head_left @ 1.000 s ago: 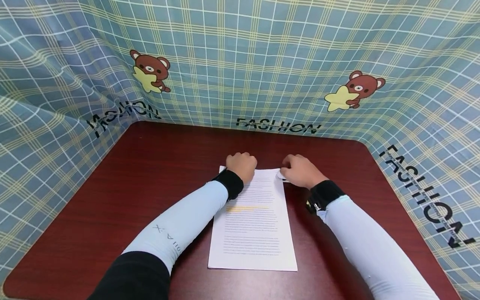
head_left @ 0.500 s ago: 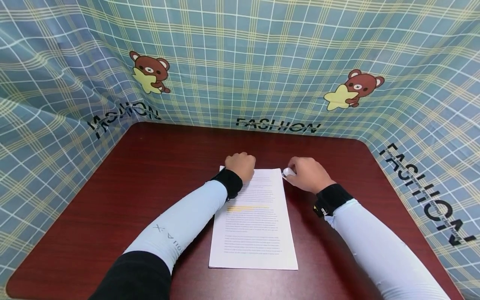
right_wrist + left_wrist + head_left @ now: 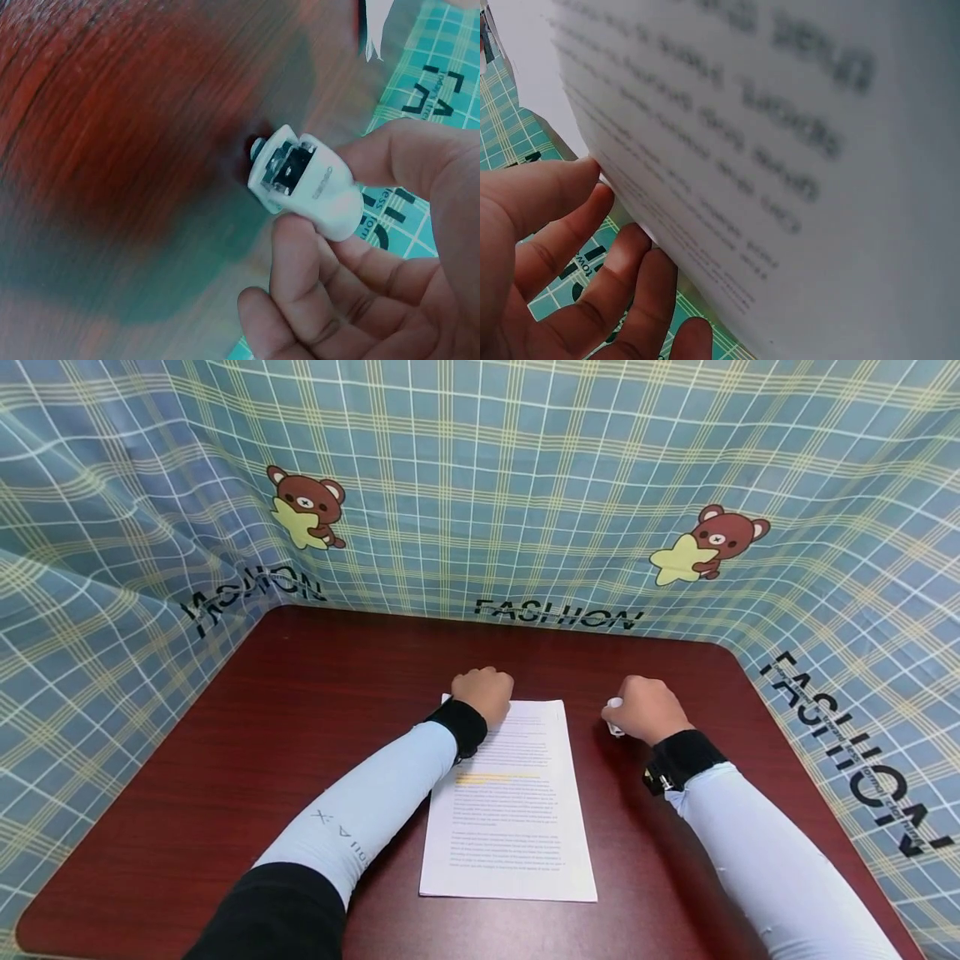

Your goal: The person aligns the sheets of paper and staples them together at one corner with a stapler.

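Observation:
A thin stack of printed paper point(image 3: 513, 839), its top sheet marked by a yellow highlighted band, lies in the middle of the table. At its far left end, my left hand point(image 3: 483, 695) pinches the edge. The left wrist view has the thumb and fingertips right at the border of the printed sheets point(image 3: 727, 150). Off to the right of the stack, my right hand point(image 3: 651, 710) holds a small white stapler point(image 3: 330, 191) between thumb and fingers. Its dark inner mechanism faces the right wrist camera, close over the table.
The dark red wooden table point(image 3: 315, 693) has a checked blue-green cloth point(image 3: 480, 485) hanging behind and around it. Bare tabletop shows on both sides of the paper.
My right hand has drawn the stapler off the paper's far right corner and moved right. The left hand stays at the far left end, and the stack lies as before.

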Tool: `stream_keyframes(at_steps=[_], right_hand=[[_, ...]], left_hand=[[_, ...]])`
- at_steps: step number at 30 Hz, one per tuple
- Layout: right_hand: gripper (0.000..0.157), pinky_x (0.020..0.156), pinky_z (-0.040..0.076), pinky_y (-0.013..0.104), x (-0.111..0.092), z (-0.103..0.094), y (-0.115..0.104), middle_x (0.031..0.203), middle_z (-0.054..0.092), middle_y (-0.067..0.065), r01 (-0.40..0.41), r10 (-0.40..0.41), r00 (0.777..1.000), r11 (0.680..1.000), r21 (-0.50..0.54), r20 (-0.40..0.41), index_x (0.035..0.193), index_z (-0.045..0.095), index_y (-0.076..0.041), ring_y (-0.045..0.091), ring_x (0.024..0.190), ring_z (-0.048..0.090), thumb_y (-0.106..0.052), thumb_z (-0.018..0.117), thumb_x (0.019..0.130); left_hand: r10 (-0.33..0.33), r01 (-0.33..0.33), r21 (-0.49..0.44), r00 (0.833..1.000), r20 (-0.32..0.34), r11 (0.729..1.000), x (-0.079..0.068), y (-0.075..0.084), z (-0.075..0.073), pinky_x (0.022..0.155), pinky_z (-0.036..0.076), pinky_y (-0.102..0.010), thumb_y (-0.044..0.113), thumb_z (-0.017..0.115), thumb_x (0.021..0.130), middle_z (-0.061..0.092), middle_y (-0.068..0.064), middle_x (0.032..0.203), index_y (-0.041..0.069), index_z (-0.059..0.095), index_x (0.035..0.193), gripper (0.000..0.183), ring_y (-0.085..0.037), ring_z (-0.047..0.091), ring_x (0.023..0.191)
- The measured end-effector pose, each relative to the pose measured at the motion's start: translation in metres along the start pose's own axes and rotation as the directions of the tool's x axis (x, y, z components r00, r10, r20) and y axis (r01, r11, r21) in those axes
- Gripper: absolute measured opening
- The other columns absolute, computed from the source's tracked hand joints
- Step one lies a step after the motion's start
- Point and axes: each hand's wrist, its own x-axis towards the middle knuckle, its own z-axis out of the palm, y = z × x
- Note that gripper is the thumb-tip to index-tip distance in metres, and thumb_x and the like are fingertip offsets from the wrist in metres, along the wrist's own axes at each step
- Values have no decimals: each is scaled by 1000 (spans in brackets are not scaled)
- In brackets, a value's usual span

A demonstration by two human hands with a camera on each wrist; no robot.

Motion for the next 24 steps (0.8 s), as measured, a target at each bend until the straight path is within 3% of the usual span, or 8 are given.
stream_keyframes(at_steps=[8,13,18,24], right_hand=[[25,61,50,38,2,0,5,72,67,10,-17,18,1000,1000,8,-15,77,69,-7,28,69,62,-29,72,88],[27,58,48,37,-1,-3,3,71,67,9,-34,34,999,999,-2,6,78,69,-7,28,69,62,-31,70,90],[28,54,46,36,-3,-6,1,71,67,9,-46,46,999,999,-1,1,77,69,-7,28,68,61,-31,68,91],[28,55,47,36,0,-3,-1,68,67,9,-39,39,999,999,15,-11,74,69,-8,28,67,61,-30,69,91]], left_hand=[[8,-8,20,1000,-24,1000,-1,-4,0,73,56,-46,28,68,100,69,2,93,25,76,97,9,-23,67,87],[9,-9,1,1000,-17,1000,-6,-8,-9,73,56,-43,33,69,100,72,3,92,24,77,98,12,-19,68,87],[-5,6,-77,1000,15,997,-14,-16,-22,70,57,-40,32,69,99,75,3,96,22,76,100,13,-16,68,86],[28,-26,-76,999,25,997,-25,-27,-28,74,57,-40,29,71,96,76,2,107,21,77,109,17,-17,68,91]])
